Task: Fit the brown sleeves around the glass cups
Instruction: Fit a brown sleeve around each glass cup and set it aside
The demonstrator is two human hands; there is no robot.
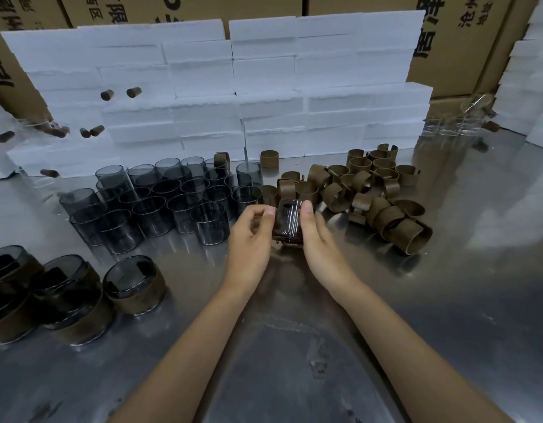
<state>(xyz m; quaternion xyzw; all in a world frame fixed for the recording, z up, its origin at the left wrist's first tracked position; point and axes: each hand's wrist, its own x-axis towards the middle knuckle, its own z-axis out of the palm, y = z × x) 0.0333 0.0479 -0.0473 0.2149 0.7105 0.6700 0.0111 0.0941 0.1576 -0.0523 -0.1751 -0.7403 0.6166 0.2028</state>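
Head view. At centre, both hands hold one smoky grey glass cup [289, 220] just above the metal surface [447, 300]. The left hand [251, 239] meets the cup's left side, thumb and fingers [268, 211] curled toward it; the right hand [317, 239] cups the right side, thumb tip at the rim. The cup is translucent, dark-tinted and cylindrical, with bright vertical reflections on its wall; a dark band shows round its base, but whether this is a sleeve cannot be told.

At 10 o'clock from the hands stands a cluster of bare grey cups [160, 203], upright and touching one another. At 2 o'clock lies a loose heap of brown sleeves [370, 193], open-ended curled bands, some upright, some tipped and overlapping. At 8 o'clock, near the left edge, stand finished cups [134, 285], each wrapped by a brown band round its lower wall, with the glass rim clear above it.

At 12 o'clock, white foam blocks [264, 87] are stacked like a wall, with cardboard cartons [477, 41] behind.
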